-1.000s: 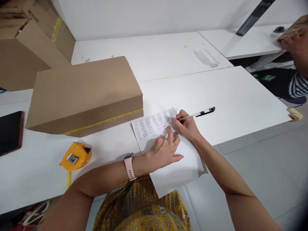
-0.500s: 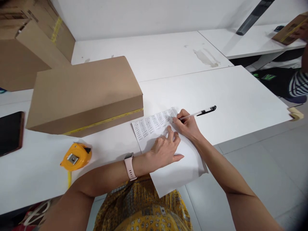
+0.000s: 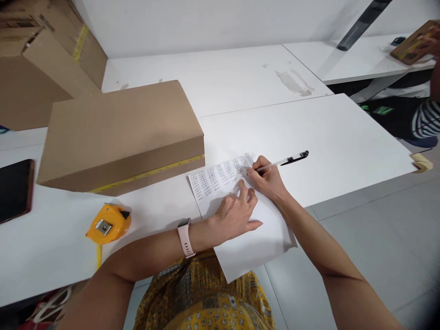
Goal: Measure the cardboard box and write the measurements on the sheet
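On the white table [image 3: 343, 137], near its front edge, a sheet of paper [image 3: 252, 245] is lying at a slant, with its lower corner hanging out past the edge. The right hand [image 3: 267, 181] is closing its fingers around a pen [image 3: 287, 161] and gripping it near the tip. That tip is touching the upper right corner of the sheet, where rows of small handwriting are running across the top. The pen's clear barrel and black cap are pointing away to the right, out beyond the knuckles and low over the bare tabletop. The left hand [image 3: 235, 214] is resting on the paper just beside the right one, its fingers loosely spread and pressing the sheet down below the written rows, holding nothing. A pale pink watch [image 3: 185, 237] is sitting on that wrist.

Left of the sheet, a flat cardboard box [image 3: 120, 133] is lying with yellow tape running along its front edge. A yellow tape measure [image 3: 108, 223] is sitting near the box's front. A dark phone [image 3: 15, 188] is lying at the far left. At the top right, another person's hand is holding a small carton [image 3: 410, 46] over a separate table.
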{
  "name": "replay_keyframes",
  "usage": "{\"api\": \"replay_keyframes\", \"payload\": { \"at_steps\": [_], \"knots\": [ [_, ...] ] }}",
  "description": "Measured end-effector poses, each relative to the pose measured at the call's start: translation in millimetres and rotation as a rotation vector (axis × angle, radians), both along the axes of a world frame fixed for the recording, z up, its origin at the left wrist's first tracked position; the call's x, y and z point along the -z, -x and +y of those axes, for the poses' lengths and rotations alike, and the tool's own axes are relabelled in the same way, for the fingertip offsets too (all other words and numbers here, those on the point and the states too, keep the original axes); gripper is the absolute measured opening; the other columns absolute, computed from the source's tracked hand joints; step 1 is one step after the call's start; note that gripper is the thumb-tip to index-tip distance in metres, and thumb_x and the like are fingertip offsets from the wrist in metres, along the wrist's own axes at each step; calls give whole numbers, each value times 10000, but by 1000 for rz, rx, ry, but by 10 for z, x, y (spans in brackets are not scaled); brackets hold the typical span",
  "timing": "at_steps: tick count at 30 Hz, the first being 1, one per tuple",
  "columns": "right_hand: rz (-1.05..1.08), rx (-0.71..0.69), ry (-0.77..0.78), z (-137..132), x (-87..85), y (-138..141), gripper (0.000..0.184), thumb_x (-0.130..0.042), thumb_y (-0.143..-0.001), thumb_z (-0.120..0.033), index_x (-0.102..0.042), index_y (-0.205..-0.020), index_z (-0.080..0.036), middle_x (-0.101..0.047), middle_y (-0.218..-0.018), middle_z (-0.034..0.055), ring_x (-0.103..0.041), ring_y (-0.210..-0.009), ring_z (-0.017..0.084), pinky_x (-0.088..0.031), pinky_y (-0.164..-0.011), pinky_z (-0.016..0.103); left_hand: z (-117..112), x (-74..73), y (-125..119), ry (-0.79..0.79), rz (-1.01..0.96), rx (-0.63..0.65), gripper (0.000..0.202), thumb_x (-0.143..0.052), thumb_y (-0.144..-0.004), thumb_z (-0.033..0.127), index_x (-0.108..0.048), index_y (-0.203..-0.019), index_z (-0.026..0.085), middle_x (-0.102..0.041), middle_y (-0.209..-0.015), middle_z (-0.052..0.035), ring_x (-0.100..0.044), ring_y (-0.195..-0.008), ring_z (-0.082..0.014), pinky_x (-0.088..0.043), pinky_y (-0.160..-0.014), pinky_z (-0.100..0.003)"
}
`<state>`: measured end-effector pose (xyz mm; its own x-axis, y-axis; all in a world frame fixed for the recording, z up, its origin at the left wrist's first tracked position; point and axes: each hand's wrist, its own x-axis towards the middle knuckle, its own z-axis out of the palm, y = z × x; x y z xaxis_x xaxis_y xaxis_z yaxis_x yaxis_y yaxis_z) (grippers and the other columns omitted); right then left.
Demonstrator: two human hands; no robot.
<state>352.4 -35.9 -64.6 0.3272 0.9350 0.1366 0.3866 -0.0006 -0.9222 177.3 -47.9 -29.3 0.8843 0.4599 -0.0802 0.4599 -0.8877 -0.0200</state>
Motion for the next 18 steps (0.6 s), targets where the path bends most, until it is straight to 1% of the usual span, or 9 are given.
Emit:
{"api": "replay_keyframes", "payload": {
  "at_steps": [6,10,18],
  "knots": [
    [-7,31,4,-1,-5,-2,252,-658,-808,-261,-446,-673,-230,-413,-590,-62,-347,-522,94,-268,-484,258,5,-9,3,-13,9,17,883,-503,-923,744,-497,-1461,44,-471,-1513,-355,-748,-873,-274,-563,-587,-279],
    [-19,21,0,5,-20,4,256,-659,-802,-273,-446,-668,-229,-412,-588,-63,-349,-526,94,-273,-490,258,10,-34,1,0,28,14,883,-505,-920,745,-501,-1462,48,-467,-1521,-349,-751,-875,-282,-580,-604,-294],
    [-8,9,10,2,-8,-11,252,-662,-803,-275,-447,-679,-230,-417,-597,-63,-353,-530,96,-283,-498,262,7,-27,1,9,16,13,878,-510,-925,733,-493,-1466,42,-458,-1524,-355,-744,-938,-299,-582,-616,-295]
  ]
}}
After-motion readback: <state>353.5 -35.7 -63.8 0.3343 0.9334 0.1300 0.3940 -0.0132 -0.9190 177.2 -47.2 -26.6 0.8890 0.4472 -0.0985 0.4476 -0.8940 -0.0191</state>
